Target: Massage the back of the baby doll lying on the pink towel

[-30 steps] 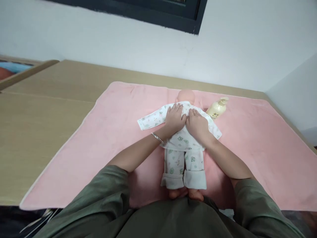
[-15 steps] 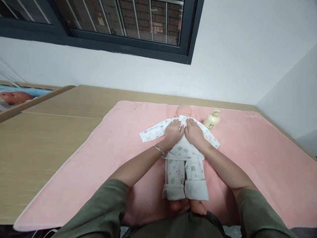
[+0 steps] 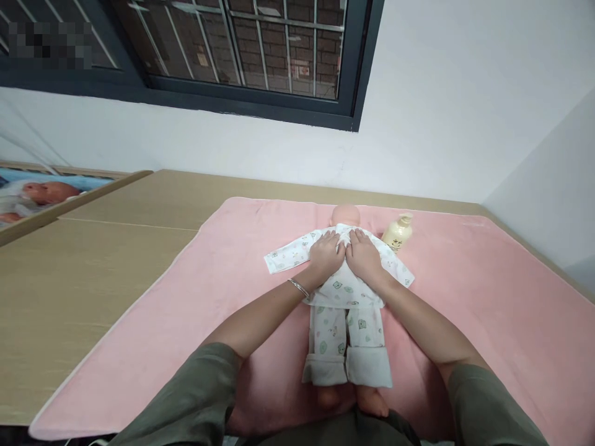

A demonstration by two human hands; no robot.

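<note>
A baby doll [image 3: 344, 215] lies on a pink mat [image 3: 223, 260], its head away from me and its feet close to my body. It wears a white printed top [image 3: 343, 291] and matching trousers [image 3: 331, 334] with turned-up cuffs. My left hand [image 3: 327, 255] rests flat on the left side of the doll's upper body, fingers stretched toward its head. On the other side lies my right hand [image 3: 364, 254], just as flat, with the thumbs close together. Both touch the cloth of the top and hold nothing. The doll's face is not visible.
A cream pump bottle [image 3: 398, 232] leans or lies beside the doll's right-hand sleeve. Wooden tabletop [image 3: 93, 297] shows left of the mat. At the far left, another doll [image 3: 51, 192] lies in a wood-edged bed. A dark-framed window [image 3: 260, 99] is set in the white wall.
The camera view has tilted up, showing more of the window and the other doll. Both hands remain flat on the doll's top, with the fingers slightly lower down from its neck.
</note>
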